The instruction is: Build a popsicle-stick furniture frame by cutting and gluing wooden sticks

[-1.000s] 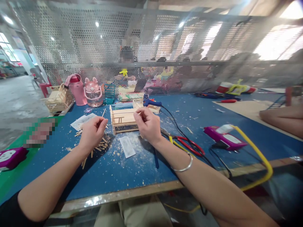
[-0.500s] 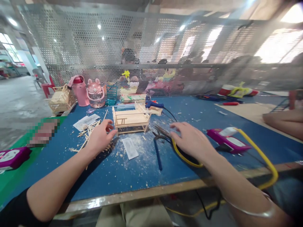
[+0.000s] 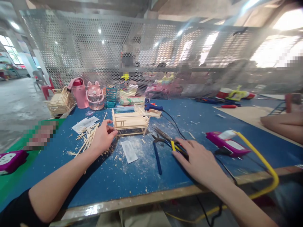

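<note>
My left hand (image 3: 102, 137) hovers over a pile of thin wooden sticks (image 3: 87, 136). Its thumb and forefinger are curled in a pinch just left of a small stick-built frame (image 3: 130, 120); I cannot make out what is in the pinch. My right hand (image 3: 201, 161) lies palm down with its fingers stretched over the yellow and red handles of pliers (image 3: 173, 145) on the blue table (image 3: 132, 176). A blue-handled cutter (image 3: 157, 155) lies just left of that hand, its jaws next to the pliers' jaws.
A paper slip (image 3: 129, 151) and sawdust lie in front of the frame. A blue glue gun (image 3: 153, 107) sits behind it, its black cord running towards me. A purple device (image 3: 227, 144) with a yellow cable (image 3: 261, 160) is at right. Pink bottles (image 3: 79, 91), another wooden model (image 3: 60, 101) and another person's arm (image 3: 282, 123) border the table.
My right hand left the frame and swung right and down onto the pliers. My left hand dropped from chest height to the stick pile beside the frame.
</note>
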{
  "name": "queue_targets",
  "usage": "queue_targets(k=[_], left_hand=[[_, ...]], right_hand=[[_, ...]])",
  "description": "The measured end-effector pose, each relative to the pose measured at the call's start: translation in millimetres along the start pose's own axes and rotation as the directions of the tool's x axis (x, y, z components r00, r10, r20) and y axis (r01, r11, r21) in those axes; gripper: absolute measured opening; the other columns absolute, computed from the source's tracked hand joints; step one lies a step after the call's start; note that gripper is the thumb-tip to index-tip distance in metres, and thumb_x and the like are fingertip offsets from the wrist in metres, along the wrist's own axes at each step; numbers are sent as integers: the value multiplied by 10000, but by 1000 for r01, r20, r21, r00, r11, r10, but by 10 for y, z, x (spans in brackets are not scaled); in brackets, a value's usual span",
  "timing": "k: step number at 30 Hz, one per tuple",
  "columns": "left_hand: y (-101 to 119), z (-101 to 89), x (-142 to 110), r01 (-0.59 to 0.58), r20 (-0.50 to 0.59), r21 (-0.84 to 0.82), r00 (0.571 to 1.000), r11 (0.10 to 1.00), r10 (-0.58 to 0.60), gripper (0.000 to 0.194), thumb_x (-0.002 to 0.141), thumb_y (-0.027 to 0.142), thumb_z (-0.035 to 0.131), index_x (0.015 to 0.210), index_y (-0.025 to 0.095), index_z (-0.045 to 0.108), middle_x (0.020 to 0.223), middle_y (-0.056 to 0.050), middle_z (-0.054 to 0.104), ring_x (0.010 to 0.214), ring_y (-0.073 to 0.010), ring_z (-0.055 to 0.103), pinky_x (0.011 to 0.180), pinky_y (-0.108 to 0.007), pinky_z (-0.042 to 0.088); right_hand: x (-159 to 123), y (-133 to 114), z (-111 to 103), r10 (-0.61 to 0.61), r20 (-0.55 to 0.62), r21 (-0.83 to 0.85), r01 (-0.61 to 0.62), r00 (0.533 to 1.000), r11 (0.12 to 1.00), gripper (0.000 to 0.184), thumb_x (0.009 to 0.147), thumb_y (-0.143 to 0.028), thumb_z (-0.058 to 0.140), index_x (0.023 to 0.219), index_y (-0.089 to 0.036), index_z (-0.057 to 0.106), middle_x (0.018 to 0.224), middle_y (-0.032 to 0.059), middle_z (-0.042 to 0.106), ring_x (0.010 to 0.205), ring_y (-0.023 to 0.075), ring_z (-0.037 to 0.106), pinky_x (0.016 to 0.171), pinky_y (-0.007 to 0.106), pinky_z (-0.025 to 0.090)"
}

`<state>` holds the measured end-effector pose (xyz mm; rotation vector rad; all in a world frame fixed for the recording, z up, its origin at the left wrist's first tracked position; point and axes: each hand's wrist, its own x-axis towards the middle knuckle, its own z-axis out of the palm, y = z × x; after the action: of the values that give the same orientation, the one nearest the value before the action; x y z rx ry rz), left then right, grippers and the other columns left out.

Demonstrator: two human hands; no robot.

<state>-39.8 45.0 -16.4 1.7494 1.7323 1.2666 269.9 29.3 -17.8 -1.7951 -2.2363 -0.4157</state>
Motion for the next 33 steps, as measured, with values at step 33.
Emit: queue_targets(k=[33], left_hand=[[-50,-16,-10,-80,41,235,997,969,72,259,721,260,597,947,144,545,744,-43,633,676,-180,575,627,-301,423]], right_hand=[[817,-724,-483,-141,-19,339,139,990,930,146,812,-291,444,741,-210,543,657,7,618,572,141,531,528,231,315]])
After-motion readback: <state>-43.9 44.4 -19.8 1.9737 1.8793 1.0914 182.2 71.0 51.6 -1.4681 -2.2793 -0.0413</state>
